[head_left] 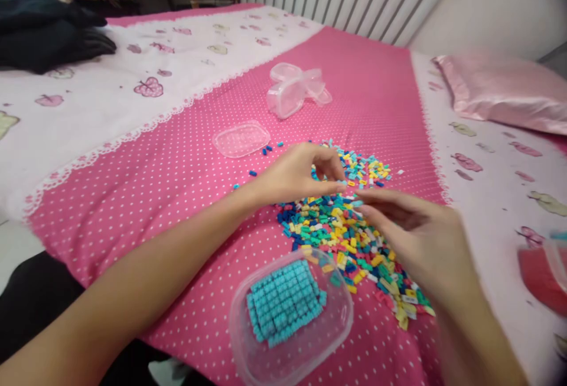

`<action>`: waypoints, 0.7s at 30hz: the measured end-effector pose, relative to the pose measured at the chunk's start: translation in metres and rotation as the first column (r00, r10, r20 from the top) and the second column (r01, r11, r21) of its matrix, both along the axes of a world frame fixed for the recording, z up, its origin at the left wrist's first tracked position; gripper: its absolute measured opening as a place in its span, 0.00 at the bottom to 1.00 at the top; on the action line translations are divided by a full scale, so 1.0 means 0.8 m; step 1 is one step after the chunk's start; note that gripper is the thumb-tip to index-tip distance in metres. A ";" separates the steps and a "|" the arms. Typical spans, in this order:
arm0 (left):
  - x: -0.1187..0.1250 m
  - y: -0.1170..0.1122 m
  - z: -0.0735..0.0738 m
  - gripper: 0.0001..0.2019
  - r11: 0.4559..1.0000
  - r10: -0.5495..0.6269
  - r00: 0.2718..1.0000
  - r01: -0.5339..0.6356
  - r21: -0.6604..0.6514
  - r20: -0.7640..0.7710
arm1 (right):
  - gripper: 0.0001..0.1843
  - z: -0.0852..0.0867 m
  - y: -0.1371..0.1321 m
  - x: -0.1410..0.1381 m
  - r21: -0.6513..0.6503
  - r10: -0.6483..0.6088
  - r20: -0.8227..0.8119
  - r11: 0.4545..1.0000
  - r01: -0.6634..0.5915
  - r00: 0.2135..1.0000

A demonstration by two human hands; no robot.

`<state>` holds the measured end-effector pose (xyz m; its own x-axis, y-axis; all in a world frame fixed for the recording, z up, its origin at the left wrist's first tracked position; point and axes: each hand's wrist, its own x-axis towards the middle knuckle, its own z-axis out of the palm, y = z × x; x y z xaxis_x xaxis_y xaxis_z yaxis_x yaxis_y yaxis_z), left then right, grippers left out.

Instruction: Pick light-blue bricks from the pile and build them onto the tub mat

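Both hands meet fingertip to fingertip over a pile of small bricks on a bed; sorting looks early.

L hand [301, 173]: wrist low, palm down, thumb + forefinger pinched closed at the pile's top edge; too small to tell if a brick is betw. the tips. R hand [420, 238]: comes in from the right, fingers long and close together, tips just beside L's; blurred, so can't tell if it grips anything. Pile of bricks [349, 238] lies under both hands, mixed colours, big. Clear tub [248, 362] near the forearms holds only light-blue bricks [283, 300], packed in a slab. My read: one colour partly pulled, most of the pile unsorted. Further out: lid [241, 138], a few dark-blue bits [266, 151], empty tubs [295, 87], pink bedspread [177, 185], pillow [500, 90].
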<state>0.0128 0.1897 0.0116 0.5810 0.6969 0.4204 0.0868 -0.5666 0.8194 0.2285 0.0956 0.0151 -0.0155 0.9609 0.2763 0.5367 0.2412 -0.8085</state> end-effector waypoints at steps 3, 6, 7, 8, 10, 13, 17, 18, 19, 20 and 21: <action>0.001 0.002 -0.004 0.06 1.000 0.011 1.000 -0.011 0.029 0.003 | 0.05 0.027 -0.033 -0.007 0.115 0.070 0.268 0.988 -0.104 0.961; 0.004 0.003 -0.007 0.04 0.999 -0.014 1.000 0.014 0.030 0.004 | 0.06 0.041 -0.062 -0.025 0.165 0.296 0.414 0.906 -0.391 0.861; 0.005 0.003 -0.008 0.04 0.999 -0.017 1.000 0.017 0.029 0.005 | 0.08 0.042 -0.069 -0.030 0.159 0.365 0.456 0.864 -0.477 0.812; 0.006 0.003 -0.008 0.04 0.999 -0.013 1.000 0.013 0.029 0.009 | 0.10 0.040 -0.074 -0.034 0.134 0.428 0.499 0.821 -0.555 0.754; 0.008 0.003 -0.008 0.05 1.000 -0.003 1.000 0.003 0.027 0.011 | 0.11 0.034 -0.078 -0.040 0.073 0.495 0.585 0.757 -0.649 0.643; 0.009 0.001 -0.007 0.05 1.000 -0.002 1.000 0.002 0.026 0.004 | 0.16 0.025 -0.079 -0.048 0.013 0.513 0.670 0.715 -0.699 0.537; 0.009 -0.002 -0.005 0.04 0.999 0.006 1.000 -0.006 0.039 -0.014 | 0.21 0.022 -0.081 -0.065 -0.003 0.483 0.705 0.734 -0.679 0.520; 0.009 -0.002 -0.004 0.04 0.999 0.011 1.000 -0.010 0.042 -0.017 | 0.19 0.022 -0.082 -0.068 -0.012 0.479 0.709 0.741 -0.671 0.517; 0.009 -0.002 -0.004 0.04 0.999 0.015 1.000 -0.014 0.043 -0.020 | 0.18 0.022 -0.082 -0.070 -0.024 0.481 0.714 0.744 -0.668 0.510; 0.009 -0.003 -0.004 0.04 0.999 0.018 1.000 -0.017 0.042 -0.020 | 0.17 0.023 -0.083 -0.072 -0.033 0.482 0.718 0.744 -0.667 0.503; 0.009 -0.003 -0.003 0.05 0.999 0.021 1.000 -0.020 0.041 -0.020 | 0.16 0.023 -0.083 -0.072 -0.036 0.483 0.720 0.743 -0.668 0.499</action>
<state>0.0197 0.1874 0.0089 0.5754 0.6914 0.4370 0.1148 -0.5973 0.7938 0.1708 0.0292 0.0338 -0.8024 0.5786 0.1462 0.5529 0.8130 -0.1826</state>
